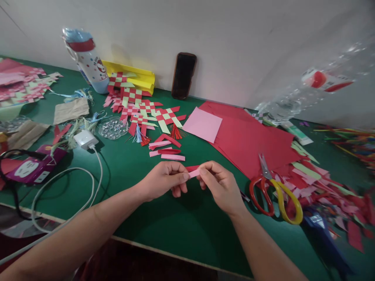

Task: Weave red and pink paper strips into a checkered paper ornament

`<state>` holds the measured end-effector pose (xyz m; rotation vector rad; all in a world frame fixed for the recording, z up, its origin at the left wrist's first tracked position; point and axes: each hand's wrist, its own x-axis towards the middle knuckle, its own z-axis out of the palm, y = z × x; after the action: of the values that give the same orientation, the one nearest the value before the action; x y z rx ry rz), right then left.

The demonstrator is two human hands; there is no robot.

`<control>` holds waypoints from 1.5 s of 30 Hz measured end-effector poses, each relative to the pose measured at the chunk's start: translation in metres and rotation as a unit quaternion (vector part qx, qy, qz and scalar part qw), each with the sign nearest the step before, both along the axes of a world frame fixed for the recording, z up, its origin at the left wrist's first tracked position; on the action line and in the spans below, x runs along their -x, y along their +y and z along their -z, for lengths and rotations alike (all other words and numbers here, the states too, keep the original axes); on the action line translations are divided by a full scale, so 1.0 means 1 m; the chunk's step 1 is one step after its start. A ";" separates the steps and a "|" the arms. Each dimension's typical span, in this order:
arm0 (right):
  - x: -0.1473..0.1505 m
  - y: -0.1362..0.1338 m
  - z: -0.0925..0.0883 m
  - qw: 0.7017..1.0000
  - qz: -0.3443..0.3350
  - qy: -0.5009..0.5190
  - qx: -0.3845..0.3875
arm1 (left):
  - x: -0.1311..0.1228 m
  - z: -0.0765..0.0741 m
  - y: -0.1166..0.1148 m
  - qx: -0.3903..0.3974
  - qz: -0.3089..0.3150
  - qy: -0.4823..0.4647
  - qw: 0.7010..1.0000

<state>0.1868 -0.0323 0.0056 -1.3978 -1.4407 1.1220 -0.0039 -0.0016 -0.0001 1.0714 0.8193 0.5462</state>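
Observation:
Between my two hands, above the green table, is a short pink paper strip (194, 173), with a red strip (191, 168) showing just behind it. My left hand (166, 177) pinches the strip's left end between thumb and finger. At the right end, my right hand (218, 182) pinches it the same way. Fingers cover both ends, so how the red strip is held is partly hidden. Just beyond my hands lie several folded pink and red strips (172, 157). Farther back rest woven red, pink and green paper pieces (133, 96), some with tassels (176, 132).
Red paper sheets (234, 128) and a pink square (203, 124) lie right of centre. Scissors (265, 171) and paper scraps (328, 195) are to the right. A phone (184, 76) leans on the wall. A bottle (88, 58), charger (86, 139) with cable, and purple power strip (38, 166) stand left.

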 end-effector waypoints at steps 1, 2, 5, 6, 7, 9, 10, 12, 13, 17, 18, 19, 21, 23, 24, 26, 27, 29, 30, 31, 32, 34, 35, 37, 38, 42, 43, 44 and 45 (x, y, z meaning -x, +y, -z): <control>0.000 0.000 -0.001 1.000 -0.001 0.008 0.000 | 0.000 -0.001 0.000 0.003 -0.001 -0.001 1.000; 0.000 0.001 -0.001 1.000 0.002 0.014 -0.001 | 0.000 -0.001 0.001 0.005 -0.001 -0.001 1.000; -0.001 0.002 -0.001 1.000 0.020 0.019 -0.005 | 0.000 -0.002 0.001 0.010 0.000 0.000 1.000; -0.002 0.002 -0.001 0.999 0.024 0.019 -0.008 | 0.000 -0.001 0.001 0.011 0.001 0.001 1.000; -0.003 0.002 0.000 0.999 0.027 0.019 -0.011 | 0.000 -0.001 0.000 0.012 0.001 0.002 1.000; -0.004 0.003 0.001 0.999 0.030 0.015 -0.015 | 0.000 -0.001 0.000 0.011 0.001 0.005 1.000; -0.004 0.003 0.001 0.999 0.030 0.011 -0.014 | 0.000 0.000 0.000 0.011 0.001 0.005 1.000; -0.004 0.003 0.000 0.999 0.030 0.008 -0.008 | -0.001 0.000 0.000 0.010 0.001 0.007 1.000; -0.004 0.003 0.000 1.000 0.028 0.008 -0.005 | -0.001 0.000 0.000 0.009 0.001 0.007 1.000; -0.003 0.002 -0.001 1.000 0.022 0.005 0.002 | 0.000 0.000 0.001 0.005 0.001 0.011 1.000; -0.003 0.001 -0.001 1.000 0.021 -0.001 0.004 | 0.000 0.000 0.001 0.003 0.001 0.012 1.000; -0.003 0.001 0.000 1.000 0.021 -0.009 0.005 | -0.001 0.000 0.001 0.002 0.000 0.013 1.000; -0.003 0.000 0.002 0.999 0.022 -0.023 0.005 | -0.001 0.001 0.001 -0.004 -0.001 0.015 1.000; -0.003 0.000 0.003 0.999 0.027 -0.035 0.001 | -0.002 0.001 0.000 -0.010 -0.006 0.018 1.000; -0.004 0.000 0.004 0.999 0.030 -0.041 -0.002 | -0.002 0.002 0.000 -0.015 -0.010 0.020 1.000; -0.004 0.001 0.005 0.998 0.037 -0.051 -0.008 | -0.003 0.003 -0.001 -0.030 -0.021 0.027 0.999; -0.003 0.001 0.005 0.998 0.039 -0.053 -0.009 | -0.003 0.004 -0.001 -0.039 -0.025 0.031 0.998; -0.003 0.001 0.004 0.998 0.042 -0.046 -0.007 | -0.003 0.004 -0.001 -0.052 -0.029 0.038 0.998; -0.002 0.002 0.003 0.998 0.041 -0.039 -0.004 | -0.002 0.004 -0.001 -0.054 -0.028 0.038 0.997; -0.002 0.002 0.002 0.999 0.037 -0.033 -0.001 | -0.002 0.003 -0.001 -0.051 -0.026 0.036 0.998; -0.001 0.001 0.001 0.999 0.030 -0.027 0.003 | -0.001 0.003 -0.001 -0.047 -0.025 0.032 0.998; 0.001 0.001 0.000 1.000 0.006 -0.022 0.010 | -0.001 0.002 0.000 -0.033 -0.019 0.022 0.999; 0.002 0.000 0.000 1.000 -0.011 -0.023 0.013 | -0.001 0.002 0.000 -0.026 -0.014 0.017 0.999; 0.004 -0.002 0.001 0.999 -0.044 -0.028 0.017 | -0.001 0.003 -0.001 -0.016 -0.003 0.011 1.000; 0.004 -0.003 0.002 0.998 -0.056 -0.031 0.018 | -0.001 0.003 -0.001 -0.014 0.001 0.010 1.000; 0.004 -0.003 0.005 0.997 -0.061 -0.042 0.012 | -0.001 0.003 -0.001 -0.013 0.009 0.010 1.000; 0.003 -0.003 0.005 0.998 -0.051 -0.042 0.006 | -0.001 0.003 -0.001 -0.014 0.008 0.010 1.000; 0.003 -0.002 0.004 0.998 -0.042 -0.040 0.003 | -0.001 0.002 0.000 -0.015 0.007 0.009 1.000; 0.002 -0.001 0.003 0.999 -0.032 -0.037 0.003 | -0.001 0.002 0.000 -0.017 0.005 0.009 1.000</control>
<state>0.1852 -0.0337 0.0030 -1.4187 -1.5447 1.1259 -0.0026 -0.0018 -0.0017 1.1122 0.8232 0.5440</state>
